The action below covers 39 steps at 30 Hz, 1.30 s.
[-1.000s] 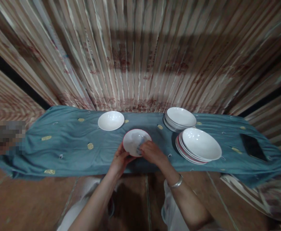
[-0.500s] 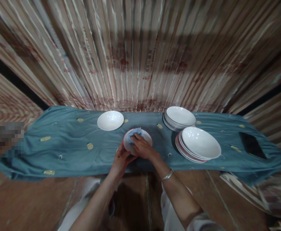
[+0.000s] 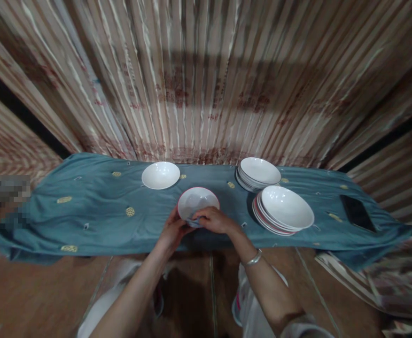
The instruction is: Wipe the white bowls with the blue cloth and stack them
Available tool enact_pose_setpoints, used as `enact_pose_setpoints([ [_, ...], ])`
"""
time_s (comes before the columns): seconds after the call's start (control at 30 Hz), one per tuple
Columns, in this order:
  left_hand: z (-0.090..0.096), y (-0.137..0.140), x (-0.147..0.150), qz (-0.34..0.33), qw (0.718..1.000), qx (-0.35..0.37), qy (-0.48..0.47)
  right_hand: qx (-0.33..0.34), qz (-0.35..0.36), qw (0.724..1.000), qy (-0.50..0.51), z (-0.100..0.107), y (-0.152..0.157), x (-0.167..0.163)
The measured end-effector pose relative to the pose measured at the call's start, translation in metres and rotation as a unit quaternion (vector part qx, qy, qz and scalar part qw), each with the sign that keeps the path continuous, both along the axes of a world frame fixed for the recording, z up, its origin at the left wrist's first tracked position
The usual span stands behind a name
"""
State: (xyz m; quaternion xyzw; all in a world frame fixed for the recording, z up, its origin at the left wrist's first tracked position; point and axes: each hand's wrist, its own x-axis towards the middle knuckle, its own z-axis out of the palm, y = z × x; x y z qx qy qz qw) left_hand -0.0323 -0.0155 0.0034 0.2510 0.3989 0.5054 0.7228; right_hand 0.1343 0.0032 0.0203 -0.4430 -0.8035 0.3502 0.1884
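Note:
A white bowl with a red rim (image 3: pixel 197 199) is held over the front half of the cloth-covered table, tilted a little toward me. My left hand (image 3: pixel 175 226) grips its near left side from outside and below. My right hand (image 3: pixel 212 219) is closed on a blue cloth (image 3: pixel 194 222) at the bowl's near edge; most of the cloth is hidden by the fingers and rim. Behind and to the left, a single white bowl (image 3: pixel 161 175) sits on the table.
A teal tablecloth (image 3: pixel 103 225) with yellow prints covers the table. To the right stand two stacks, a rear stack of white bowls (image 3: pixel 260 171) and a front stack of larger bowls (image 3: pixel 286 209). A black phone-like slab (image 3: pixel 357 212) lies farther right. A pleated curtain (image 3: pixel 198 94) hangs behind.
My right hand has moved with the blue cloth from the bowl's inside toward its near rim. The bowl's inside now shows more. The view has shifted slightly.

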Motion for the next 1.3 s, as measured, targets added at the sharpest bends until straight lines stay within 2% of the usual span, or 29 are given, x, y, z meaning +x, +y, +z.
enact_pose_setpoints([
  [0.1, -0.004, 0.003, 0.000, 0.008, 1.000, 0.005, 0.017, -0.086, -0.007, 0.990, 0.109, 0.004, -0.004, 0.016],
  [0.17, -0.005, 0.005, 0.001, 0.017, 1.000, 0.001, 0.025, -0.147, -0.034, 0.969, 0.194, 0.007, -0.008, 0.027],
  [0.27, -0.003, 0.006, 0.003, 0.030, 0.999, -0.004, 0.024, -0.185, -0.072, 0.940, 0.278, 0.019, -0.017, 0.040],
  [0.33, 0.001, 0.005, 0.005, 0.032, 0.999, 0.001, 0.024, -0.174, -0.071, 0.936, 0.297, 0.032, -0.024, 0.046],
  [0.47, 0.011, 0.001, 0.005, 0.024, 0.999, 0.023, 0.021, -0.100, -0.102, 0.951, 0.274, 0.060, -0.038, 0.062],
  [0.57, 0.021, -0.004, 0.006, 0.017, 0.999, 0.035, 0.009, -0.035, -0.164, 0.960, 0.223, 0.076, -0.050, 0.081],
  [0.67, 0.037, -0.010, 0.013, 0.012, 0.999, 0.045, -0.001, 0.020, -0.238, 0.952, 0.189, 0.089, -0.066, 0.101],
  [0.83, 0.064, -0.015, 0.045, -0.004, 0.997, 0.067, -0.035, 0.012, -0.287, 0.940, 0.183, 0.107, -0.090, 0.125],
  [0.93, 0.075, -0.017, 0.072, -0.043, 0.994, 0.090, -0.052, 0.004, -0.285, 0.939, 0.193, 0.109, -0.098, 0.136],
  [1.07, 0.086, -0.020, 0.110, -0.079, 0.988, 0.111, -0.075, 0.047, -0.303, 0.924, 0.231, 0.103, -0.106, 0.156],
  [1.2, 0.089, -0.022, 0.145, -0.122, 0.981, 0.128, -0.081, 0.044, -0.366, 0.891, 0.265, 0.095, -0.115, 0.182],
  [1.3, 0.085, -0.023, 0.167, -0.161, 0.974, 0.142, -0.071, 0.040, -0.422, 0.854, 0.302, 0.090, -0.120, 0.198],
])
